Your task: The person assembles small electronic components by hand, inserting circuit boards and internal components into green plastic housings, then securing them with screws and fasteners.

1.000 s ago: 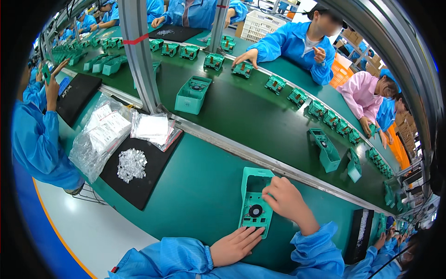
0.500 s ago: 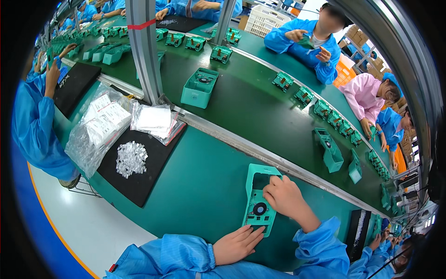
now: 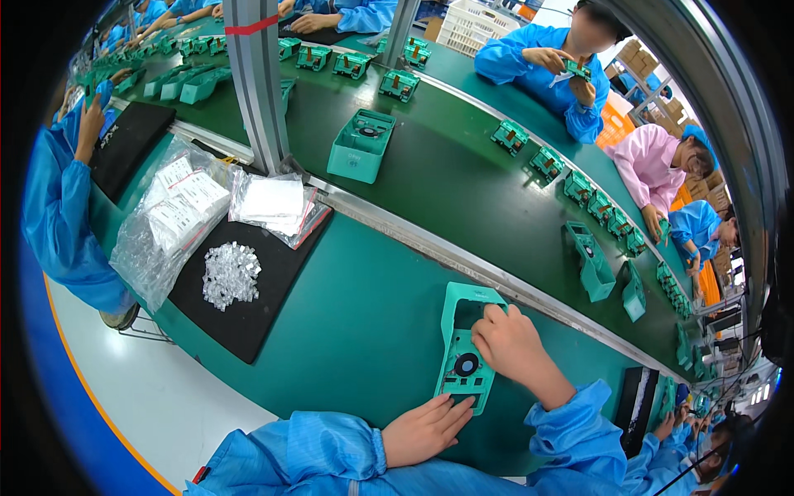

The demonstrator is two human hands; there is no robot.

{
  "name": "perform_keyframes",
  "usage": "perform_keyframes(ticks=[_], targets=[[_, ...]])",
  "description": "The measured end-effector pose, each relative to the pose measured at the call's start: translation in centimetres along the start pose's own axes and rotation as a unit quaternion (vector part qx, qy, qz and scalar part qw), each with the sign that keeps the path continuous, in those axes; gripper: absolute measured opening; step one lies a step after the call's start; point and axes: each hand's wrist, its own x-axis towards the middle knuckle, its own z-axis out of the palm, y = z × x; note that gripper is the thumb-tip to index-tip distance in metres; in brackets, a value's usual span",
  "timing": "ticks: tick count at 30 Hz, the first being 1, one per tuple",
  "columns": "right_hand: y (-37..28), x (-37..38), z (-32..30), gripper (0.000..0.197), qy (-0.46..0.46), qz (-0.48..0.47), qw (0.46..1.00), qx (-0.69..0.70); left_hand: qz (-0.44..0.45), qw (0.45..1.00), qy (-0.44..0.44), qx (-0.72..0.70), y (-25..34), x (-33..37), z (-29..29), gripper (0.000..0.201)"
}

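A teal plastic housing (image 3: pixel 451 343) lies on the green worktop in front of me, its open side up. Inside it shows a round black part with a grey centre (image 3: pixel 466 364). The fingers of my left hand (image 3: pixel 423 431) are stretched out, their tips resting on the housing's near end. My right hand (image 3: pixel 506 341) is curled over the housing's right side, near the large opening at its far end. Its fingertips are pressed together, and whatever they hold is hidden.
To the left a black mat (image 3: pixel 273 285) bears a pile of small clear pieces (image 3: pixel 231 276), beside plastic bags (image 3: pixel 169 219). Beyond a metal rail (image 3: pixel 413 236), a conveyor carries housings (image 3: pixel 360 149) and green board assemblies (image 3: pixel 399 84). A metal post (image 3: pixel 255 99) rises there. Co-workers sit around.
My hands and the housing keep nearly the same places, with the view slightly shifted. Across the conveyor, a co-worker now holds a green board assembly up in both hands.
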Motion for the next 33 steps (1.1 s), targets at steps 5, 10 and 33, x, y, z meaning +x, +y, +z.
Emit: perform_keyframes(ticks=[5, 10, 33], targets=[[-0.3, 0.3, 0.0, 0.008, -0.034, 0.070, 0.997, 0.019, -0.001, 1.000, -0.016, 0.001, 0.0, 0.0, -0.2, 0.052], [-0.4, 0.6, 0.3, 0.014, -0.044, 0.123, 0.991, 0.043, -0.007, 1.000, -0.018, -0.002, -0.2, 0.2, -0.1, 0.051], [-4.9, -5.7, 2.4, 0.018, 0.186, 0.250, 0.255, 0.915, 0.041, 0.996, 0.044, 0.067, -5.1, 2.1, -6.0, 0.036]])
